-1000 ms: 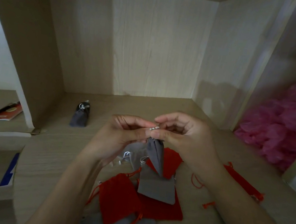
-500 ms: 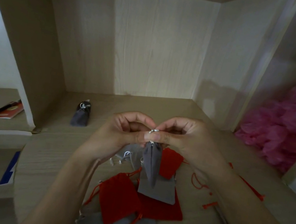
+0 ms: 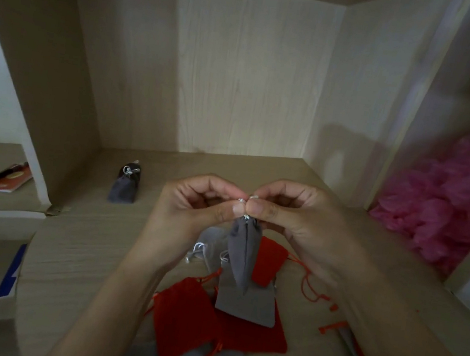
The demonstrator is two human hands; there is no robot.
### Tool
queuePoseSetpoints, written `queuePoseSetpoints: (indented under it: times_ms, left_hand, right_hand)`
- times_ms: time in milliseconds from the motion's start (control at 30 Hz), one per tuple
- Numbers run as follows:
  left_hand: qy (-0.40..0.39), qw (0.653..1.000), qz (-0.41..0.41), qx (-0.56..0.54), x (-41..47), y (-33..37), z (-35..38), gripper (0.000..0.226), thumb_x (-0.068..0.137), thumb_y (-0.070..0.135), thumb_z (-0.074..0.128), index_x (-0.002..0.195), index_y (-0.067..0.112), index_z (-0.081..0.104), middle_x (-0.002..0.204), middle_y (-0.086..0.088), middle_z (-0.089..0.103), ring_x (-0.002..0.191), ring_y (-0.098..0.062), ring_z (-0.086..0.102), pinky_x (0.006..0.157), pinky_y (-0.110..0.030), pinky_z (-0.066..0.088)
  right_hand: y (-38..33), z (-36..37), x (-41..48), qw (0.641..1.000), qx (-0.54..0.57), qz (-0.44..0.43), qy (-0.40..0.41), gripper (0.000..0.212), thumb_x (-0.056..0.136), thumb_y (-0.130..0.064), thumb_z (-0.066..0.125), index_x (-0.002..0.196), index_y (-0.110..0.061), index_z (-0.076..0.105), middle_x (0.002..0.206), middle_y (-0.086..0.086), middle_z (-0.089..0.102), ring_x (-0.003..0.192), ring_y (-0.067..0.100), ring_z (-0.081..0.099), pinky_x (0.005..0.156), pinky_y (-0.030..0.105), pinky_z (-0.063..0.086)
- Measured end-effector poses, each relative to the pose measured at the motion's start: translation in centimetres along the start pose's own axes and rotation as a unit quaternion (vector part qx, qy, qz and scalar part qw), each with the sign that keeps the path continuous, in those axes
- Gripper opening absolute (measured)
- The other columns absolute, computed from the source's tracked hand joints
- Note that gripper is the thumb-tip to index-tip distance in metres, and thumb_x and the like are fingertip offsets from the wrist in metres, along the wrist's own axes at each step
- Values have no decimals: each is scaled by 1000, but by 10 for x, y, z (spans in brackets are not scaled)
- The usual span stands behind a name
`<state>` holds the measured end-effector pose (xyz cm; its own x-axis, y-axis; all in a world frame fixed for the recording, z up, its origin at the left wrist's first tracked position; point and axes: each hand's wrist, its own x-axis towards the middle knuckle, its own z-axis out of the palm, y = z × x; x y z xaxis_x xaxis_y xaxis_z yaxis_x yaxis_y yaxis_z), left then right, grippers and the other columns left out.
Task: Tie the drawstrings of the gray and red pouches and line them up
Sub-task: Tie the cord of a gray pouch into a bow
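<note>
The counter (image 3: 87, 246) carries a heap of red and gray pouches (image 3: 184, 317). Above it the left hand (image 3: 192, 205) and right hand (image 3: 301, 219) hold up a hanging gray pouch (image 3: 242, 252), each pinching its silver drawstring (image 3: 243, 200) at the neck

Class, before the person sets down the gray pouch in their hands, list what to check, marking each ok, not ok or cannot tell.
1. Grip on the drawstring by left hand and right hand: ok.
2. Mouth of the held gray pouch gathered: ok.
3. Knot finished: cannot tell.
4. Bare desk beside the tied pouch at the back: ok.
5. Red pouch in the pile tied: not ok.
</note>
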<state>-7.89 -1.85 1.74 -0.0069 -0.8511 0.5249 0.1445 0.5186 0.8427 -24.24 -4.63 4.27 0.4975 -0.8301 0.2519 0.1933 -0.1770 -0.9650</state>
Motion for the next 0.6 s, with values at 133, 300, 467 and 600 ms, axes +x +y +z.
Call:
queuePoseSetpoints:
  times_ms: [133, 300, 467, 600]
  left_hand:
    - [19, 999, -38, -9, 2, -4, -2, 11, 66, 7, 71, 69, 18, 73, 70, 0, 70, 66, -11, 65, 64, -20, 52]
    - [-19, 995, -77, -67, 2, -6, 0, 13, 72, 6, 67, 72, 18, 72, 69, 0, 67, 61, -7, 59, 61, -17, 50]
    - [-106, 982, -94, -123, 1, -7, -5, 19, 66, 27, 80, 79, 18, 70, 74, 2, 65, 65, -4, 60, 60, -14, 49]
    - [-141, 972, -105, -153, 0, -10, -2, 17, 71, 26, 79, 80, 17, 68, 80, -3, 68, 76, -13, 67, 69, -18, 53]
  right_hand:
    - [-2, -1, 0, 998, -56, -33, 9, 15, 60, -16, 76, 73, -11, 71, 70, 2, 70, 67, 10, 67, 62, 18, 52]
    - [-7, -1, 0, 994, -100, -48, 3, 14, 66, -11, 74, 79, -7, 70, 72, 3, 71, 68, 9, 67, 62, 17, 52]
    - [-14, -4, -3, 993, -114, -26, -34, 14, 64, -12, 76, 76, -9, 71, 71, 3, 71, 66, 9, 67, 61, 16, 51]
    - [-19, -9, -5, 987, -147, -11, -65, 14, 60, -18, 79, 73, -14, 72, 70, 5, 70, 64, 9, 63, 61, 17, 51]
